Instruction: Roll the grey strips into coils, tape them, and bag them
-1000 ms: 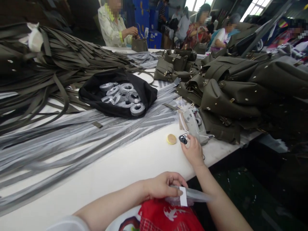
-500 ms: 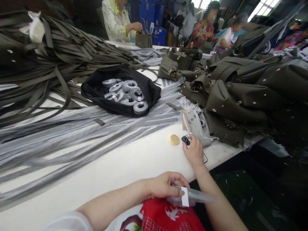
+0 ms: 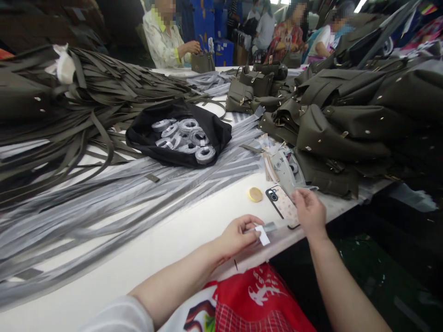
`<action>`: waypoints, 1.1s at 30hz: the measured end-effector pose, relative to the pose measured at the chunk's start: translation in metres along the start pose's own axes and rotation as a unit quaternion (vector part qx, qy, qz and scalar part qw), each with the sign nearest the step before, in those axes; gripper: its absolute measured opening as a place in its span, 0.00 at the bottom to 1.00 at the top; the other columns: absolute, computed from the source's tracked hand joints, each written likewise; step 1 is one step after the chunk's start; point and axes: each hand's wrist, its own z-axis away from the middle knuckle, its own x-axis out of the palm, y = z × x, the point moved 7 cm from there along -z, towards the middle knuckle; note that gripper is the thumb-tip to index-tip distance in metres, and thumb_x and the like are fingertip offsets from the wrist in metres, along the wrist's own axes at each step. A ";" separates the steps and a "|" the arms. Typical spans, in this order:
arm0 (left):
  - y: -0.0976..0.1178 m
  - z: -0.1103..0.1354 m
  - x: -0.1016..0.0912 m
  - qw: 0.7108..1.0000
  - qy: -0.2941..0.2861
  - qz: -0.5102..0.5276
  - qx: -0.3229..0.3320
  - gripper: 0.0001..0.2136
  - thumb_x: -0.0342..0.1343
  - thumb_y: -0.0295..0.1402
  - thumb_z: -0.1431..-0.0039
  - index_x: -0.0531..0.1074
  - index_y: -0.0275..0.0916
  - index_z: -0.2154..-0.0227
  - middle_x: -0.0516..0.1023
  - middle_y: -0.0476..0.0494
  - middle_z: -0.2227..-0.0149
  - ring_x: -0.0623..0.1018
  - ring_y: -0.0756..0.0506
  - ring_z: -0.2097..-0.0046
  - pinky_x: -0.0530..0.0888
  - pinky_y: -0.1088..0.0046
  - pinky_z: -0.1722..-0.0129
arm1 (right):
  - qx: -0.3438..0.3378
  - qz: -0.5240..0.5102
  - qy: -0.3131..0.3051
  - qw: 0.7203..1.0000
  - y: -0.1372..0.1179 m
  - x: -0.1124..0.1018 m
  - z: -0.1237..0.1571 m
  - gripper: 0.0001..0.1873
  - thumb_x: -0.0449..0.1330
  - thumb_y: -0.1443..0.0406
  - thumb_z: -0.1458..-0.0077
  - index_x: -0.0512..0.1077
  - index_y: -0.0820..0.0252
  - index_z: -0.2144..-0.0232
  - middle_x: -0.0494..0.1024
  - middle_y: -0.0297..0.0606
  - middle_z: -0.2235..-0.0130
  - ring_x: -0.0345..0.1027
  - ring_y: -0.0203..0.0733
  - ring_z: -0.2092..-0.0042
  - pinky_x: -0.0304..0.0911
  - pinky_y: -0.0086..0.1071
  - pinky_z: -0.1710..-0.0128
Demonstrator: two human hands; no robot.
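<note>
My left hand [image 3: 238, 235] is closed in a pinch on a grey strip [image 3: 268, 227] with a small white tab, just above the white table's near edge [image 3: 194, 230]. My right hand [image 3: 309, 212] hovers a little to the right, fingers curled beside a phone [image 3: 283, 206] in a patterned case that lies face down on the table; whether it touches the phone I cannot tell. A small round yellow disc [image 3: 255, 194] sits just left of the phone.
Long grey strips [image 3: 104, 203] cover the table's left and middle. A black bag [image 3: 180, 133] holds several grey rolls. Dark olive straps [image 3: 69, 101] pile at the left, olive handbags [image 3: 339, 124] at the right. Other people work at the far end.
My right hand has drawn back off the phone, leaving it uncovered on the table. My left hand has lifted forward with the strip from my lap onto the table edge.
</note>
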 end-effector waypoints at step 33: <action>0.008 0.000 -0.014 0.975 0.205 -0.061 0.053 0.20 0.63 0.43 0.50 0.70 0.35 0.59 0.70 0.52 0.75 0.64 0.56 0.78 0.63 0.81 0.77 | 0.300 -0.397 -0.267 0.825 -0.036 0.064 0.118 0.22 0.69 0.48 0.57 0.75 0.61 0.71 0.79 0.36 0.74 0.71 0.35 0.73 0.67 0.27 0.71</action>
